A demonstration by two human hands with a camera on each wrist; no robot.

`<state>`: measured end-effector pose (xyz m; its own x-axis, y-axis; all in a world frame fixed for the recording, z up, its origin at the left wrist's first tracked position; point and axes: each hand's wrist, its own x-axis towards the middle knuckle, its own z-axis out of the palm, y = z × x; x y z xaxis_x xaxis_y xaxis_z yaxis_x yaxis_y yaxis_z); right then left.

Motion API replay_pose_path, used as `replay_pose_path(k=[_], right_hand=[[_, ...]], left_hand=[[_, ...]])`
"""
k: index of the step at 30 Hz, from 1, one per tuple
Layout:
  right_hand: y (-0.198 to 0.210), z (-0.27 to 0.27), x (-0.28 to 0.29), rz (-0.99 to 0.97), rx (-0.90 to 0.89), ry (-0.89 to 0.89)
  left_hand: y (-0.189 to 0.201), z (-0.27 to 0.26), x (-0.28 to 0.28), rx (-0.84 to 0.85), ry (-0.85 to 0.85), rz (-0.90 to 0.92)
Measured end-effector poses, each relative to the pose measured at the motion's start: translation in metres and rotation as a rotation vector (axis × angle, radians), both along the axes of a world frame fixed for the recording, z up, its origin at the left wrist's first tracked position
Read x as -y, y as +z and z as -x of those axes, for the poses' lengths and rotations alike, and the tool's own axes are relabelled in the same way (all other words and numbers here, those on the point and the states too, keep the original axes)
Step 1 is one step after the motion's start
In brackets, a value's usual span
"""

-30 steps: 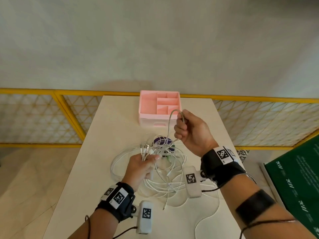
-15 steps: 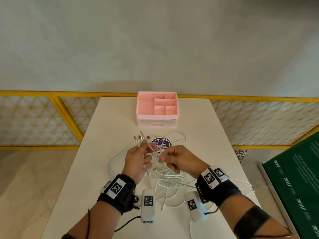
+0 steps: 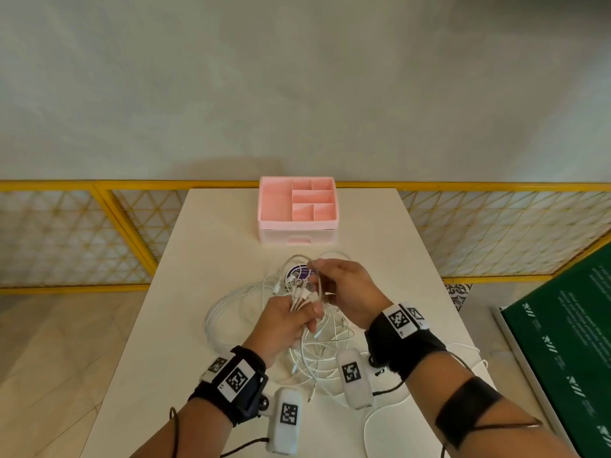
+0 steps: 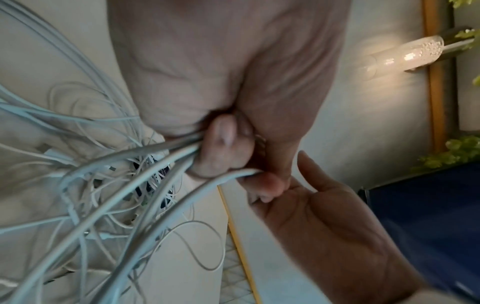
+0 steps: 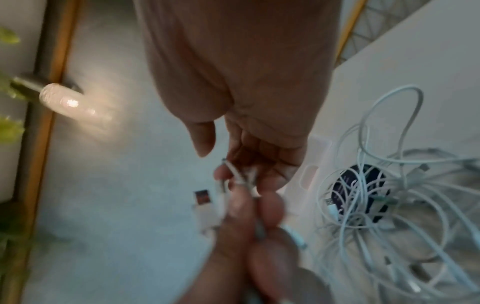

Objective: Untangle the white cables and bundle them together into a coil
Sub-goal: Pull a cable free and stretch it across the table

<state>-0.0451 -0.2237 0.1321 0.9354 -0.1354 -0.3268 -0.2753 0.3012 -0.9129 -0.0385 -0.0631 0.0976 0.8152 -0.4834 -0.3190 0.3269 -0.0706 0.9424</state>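
A tangle of white cables (image 3: pixel 317 352) lies on the white table (image 3: pixel 211 246) between my hands. My left hand (image 3: pixel 297 320) grips a bunch of cable ends, whose plugs (image 3: pixel 299 297) stick up out of the fist. The left wrist view shows its fingers (image 4: pixel 221 158) curled round several strands (image 4: pixel 145 185). My right hand (image 3: pixel 340 282) hovers just right of the plugs. Its fingertips hold one cable (image 3: pixel 318 280) that runs down to the left fist. In the blurred right wrist view its thumb (image 5: pixel 205 142) stands apart from the fingers (image 5: pixel 262 174).
A pink compartment organiser (image 3: pixel 297 206) with a drawer stands at the table's far end. A round purple object (image 3: pixel 297 272) lies under the cables. Yellow mesh fencing (image 3: pixel 125 233) lines the back and sides. A green board (image 3: pixel 562 352) leans at the right.
My right hand came down from in front of the organiser with its cable and met the left hand, then lifted slightly. The left hand stays gripping the plug ends.
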Motion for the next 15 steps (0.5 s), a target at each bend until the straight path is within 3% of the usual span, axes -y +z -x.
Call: replay_pose_path(k=[3,7,11,15], right_hand=[[0.008,-0.006,0.011,-0.122,0.036,-0.085],[0.020,-0.005,0.038,-0.031,0.123,-0.185],[0.023,0.008,0.106,0.282,0.094,-0.385],[0.020,0.049,0.195,0.586,-0.111,-0.695]], left_hand=[[-0.003,0.004,-0.001,-0.025,-0.041,-0.011],[-0.007,0.003,-0.008,-0.042,0.050,0.057],[-0.011,-0.005,-0.016,-0.052,0.234,0.092],[-0.014,-0.012,-0.021,-0.104,0.336,0.164]])
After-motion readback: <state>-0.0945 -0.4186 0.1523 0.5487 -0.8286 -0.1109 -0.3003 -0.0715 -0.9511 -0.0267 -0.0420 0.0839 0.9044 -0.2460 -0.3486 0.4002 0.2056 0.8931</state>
